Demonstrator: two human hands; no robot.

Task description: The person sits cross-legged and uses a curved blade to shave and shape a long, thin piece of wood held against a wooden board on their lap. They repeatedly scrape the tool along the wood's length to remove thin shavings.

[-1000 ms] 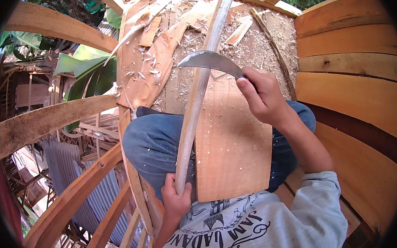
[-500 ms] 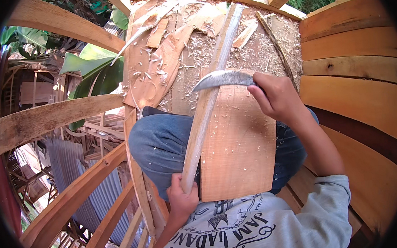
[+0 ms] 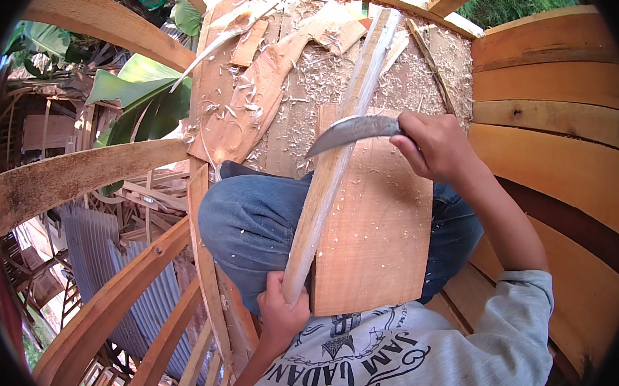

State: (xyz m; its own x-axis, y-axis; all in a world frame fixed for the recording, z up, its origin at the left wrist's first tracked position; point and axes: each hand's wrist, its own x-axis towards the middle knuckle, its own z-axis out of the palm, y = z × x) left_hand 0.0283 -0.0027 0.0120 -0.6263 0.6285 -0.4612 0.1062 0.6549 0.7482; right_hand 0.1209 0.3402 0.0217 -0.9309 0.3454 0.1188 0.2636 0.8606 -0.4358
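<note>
Right hand (image 3: 432,145) clenched on handle of curved knife (image 3: 352,130), blade laid across long wooden stick (image 3: 336,162), edge on the wood. Left hand (image 3: 283,311) gripping stick's near end, close to the body. Stick running away over flat board (image 3: 376,224) on the lap, far end out on shaving-strewn wooden floor (image 3: 302,86).

Step in hand, by the look of it: shaving the stick mid-length, blade in contact. Next move calls for steady pull or push along the grain, shallow blade angle, left hand kept clear behind the cut, maybe a turn of the stick for a fresh face.

Count, largest first: one plank wall (image 3: 554,104) at right, roughly four boards showing, lower ones hard to separate at the rim; one lap board; one stick; one knife; loose offcuts (image 3: 252,43) on floor, several, exact number unclear; shavings uncountable.
</note>
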